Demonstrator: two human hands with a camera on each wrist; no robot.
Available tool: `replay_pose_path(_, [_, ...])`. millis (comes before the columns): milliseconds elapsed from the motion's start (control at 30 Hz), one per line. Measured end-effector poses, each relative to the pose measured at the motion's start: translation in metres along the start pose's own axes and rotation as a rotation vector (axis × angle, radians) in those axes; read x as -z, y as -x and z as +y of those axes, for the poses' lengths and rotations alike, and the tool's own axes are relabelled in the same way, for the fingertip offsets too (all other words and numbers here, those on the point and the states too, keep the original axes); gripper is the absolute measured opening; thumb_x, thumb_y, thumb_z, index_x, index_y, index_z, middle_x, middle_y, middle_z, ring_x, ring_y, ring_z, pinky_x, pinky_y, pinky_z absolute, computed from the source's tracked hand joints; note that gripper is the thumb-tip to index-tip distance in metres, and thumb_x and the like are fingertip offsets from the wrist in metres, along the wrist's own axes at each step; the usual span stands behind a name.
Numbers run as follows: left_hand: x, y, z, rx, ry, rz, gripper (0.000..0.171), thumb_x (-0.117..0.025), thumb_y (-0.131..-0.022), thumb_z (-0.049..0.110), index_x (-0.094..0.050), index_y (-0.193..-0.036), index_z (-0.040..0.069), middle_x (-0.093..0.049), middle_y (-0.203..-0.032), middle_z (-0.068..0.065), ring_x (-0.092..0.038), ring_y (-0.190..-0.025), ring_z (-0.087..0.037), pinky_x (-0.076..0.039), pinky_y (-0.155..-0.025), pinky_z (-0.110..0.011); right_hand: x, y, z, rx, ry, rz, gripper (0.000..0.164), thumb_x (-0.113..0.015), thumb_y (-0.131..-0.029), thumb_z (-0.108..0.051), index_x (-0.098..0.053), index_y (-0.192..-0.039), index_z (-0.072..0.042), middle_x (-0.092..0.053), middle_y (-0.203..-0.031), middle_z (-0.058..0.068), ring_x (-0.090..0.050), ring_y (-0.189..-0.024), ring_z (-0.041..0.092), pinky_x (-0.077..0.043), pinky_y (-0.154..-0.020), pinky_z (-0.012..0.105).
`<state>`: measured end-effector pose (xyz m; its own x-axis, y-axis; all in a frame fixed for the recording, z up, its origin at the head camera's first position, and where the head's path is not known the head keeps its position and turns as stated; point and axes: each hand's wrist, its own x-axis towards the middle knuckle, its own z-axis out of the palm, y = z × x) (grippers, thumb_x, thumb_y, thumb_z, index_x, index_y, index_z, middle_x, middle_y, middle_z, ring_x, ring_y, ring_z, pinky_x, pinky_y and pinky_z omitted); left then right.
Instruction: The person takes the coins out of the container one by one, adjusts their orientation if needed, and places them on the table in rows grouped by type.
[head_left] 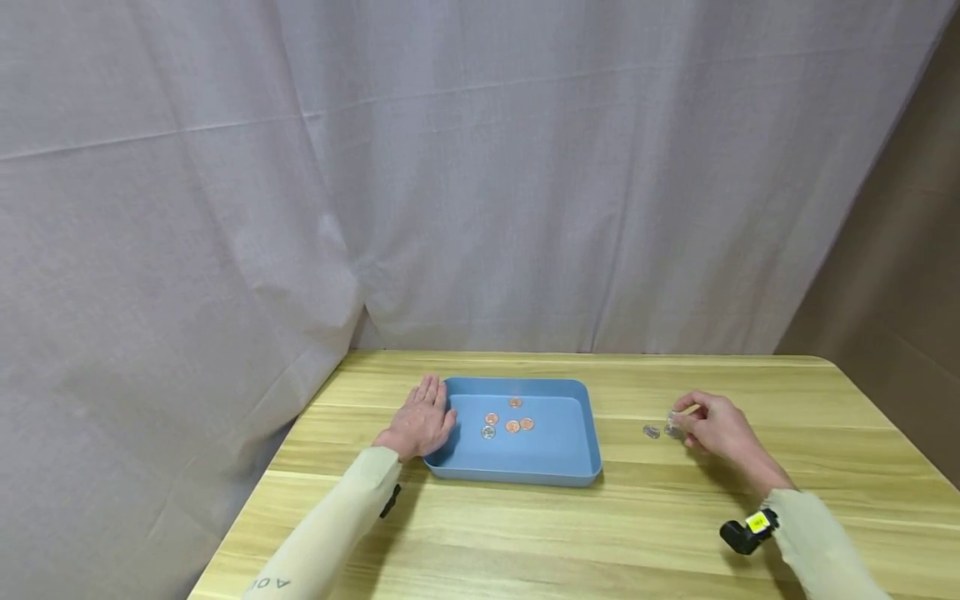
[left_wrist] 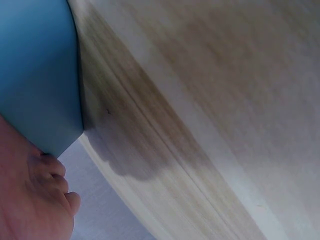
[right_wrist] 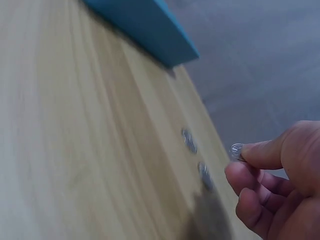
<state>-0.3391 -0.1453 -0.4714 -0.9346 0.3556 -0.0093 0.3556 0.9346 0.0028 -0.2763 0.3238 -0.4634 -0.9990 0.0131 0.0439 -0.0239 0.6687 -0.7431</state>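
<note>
A shallow blue tray (head_left: 517, 480) lies on the table with several copper coins (head_left: 512, 427) and one silver coin (head_left: 488, 432) in it. Fingers straight, my left hand (head_left: 422, 419) rests against the tray's left side. To the right of the tray, my right hand (head_left: 716, 429) pinches a silver coin (right_wrist: 237, 151) between thumb and fingers, raised above the tabletop. Two more silver coins (right_wrist: 189, 140) lie flat on the wood beneath it. In the left wrist view the curled-looking fingers (left_wrist: 52, 175) show only partly beside the tray's corner.
The wooden table (head_left: 525, 542) ends at a grey curtain (head_left: 487, 208) hanging behind it and along the left. A brown panel (head_left: 892, 275) stands at the right. Each wrist carries a small black camera (head_left: 742, 537).
</note>
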Motion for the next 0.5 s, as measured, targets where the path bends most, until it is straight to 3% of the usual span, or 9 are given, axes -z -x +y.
replay_pose_path(267, [-0.001,0.000,0.000,0.002,-0.014,-0.010,0.067,-0.024,-0.106,0.042,-0.015,-0.156,-0.001,-0.012,-0.164,-0.018,-0.009,-0.154,-0.031,-0.014,-0.126,-0.044,0.007,0.002,0.024,-0.058,0.047,-0.022,0.018,-0.060,-0.093,-0.012,-0.058,-0.105,0.002,-0.064,-0.070,0.007,-0.059,-0.057,0.017,-0.048,-0.043,0.027])
replay_pose_path(500, [0.000,0.000,0.000,0.002,0.002,-0.014,0.066,-0.026,-0.106,0.042,-0.018,-0.155,-0.001,-0.013,-0.164,-0.018,-0.010,-0.154,-0.031,-0.016,-0.126,-0.044,0.013,-0.001,0.032,-0.082,0.146,-0.024,0.021,-0.063,-0.092,-0.017,-0.058,-0.099,0.002,-0.062,-0.069,0.004,-0.058,-0.059,0.016,-0.046,-0.050,0.029])
